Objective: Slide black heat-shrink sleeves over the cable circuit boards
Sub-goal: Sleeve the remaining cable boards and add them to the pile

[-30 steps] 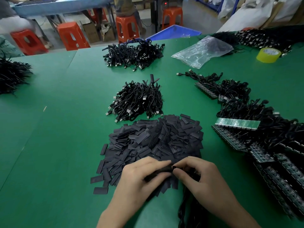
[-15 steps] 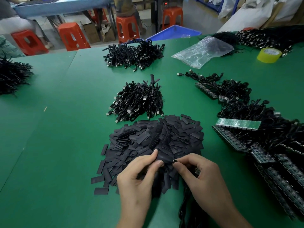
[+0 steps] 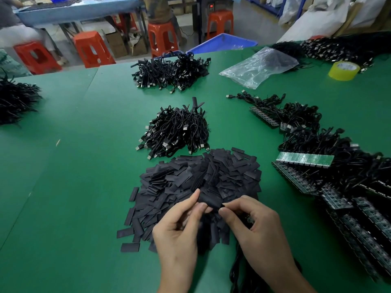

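A heap of flat black heat-shrink sleeves (image 3: 203,178) lies on the green table in front of me. My left hand (image 3: 177,227) pinches one black sleeve (image 3: 209,200) between thumb and fingers, just above the heap's near edge. My right hand (image 3: 251,225) pinches the end of a cable at the sleeve's right end; a small circuit board (image 3: 249,219) shows under its fingers. Black cables (image 3: 237,269) trail down from that hand toward me. Whether the board is inside the sleeve is hidden.
Bundles of black USB cables lie in the centre (image 3: 175,132) and further back (image 3: 169,70). Strips of green circuit boards with cables (image 3: 304,159) cover the right side. A clear plastic bag (image 3: 260,66) and a yellow tape roll (image 3: 343,70) sit at the back right.
My left hand has turned upright and lifted a sleeve from the heap. The right hand has stayed by the sleeve's end, still pinching the cable.
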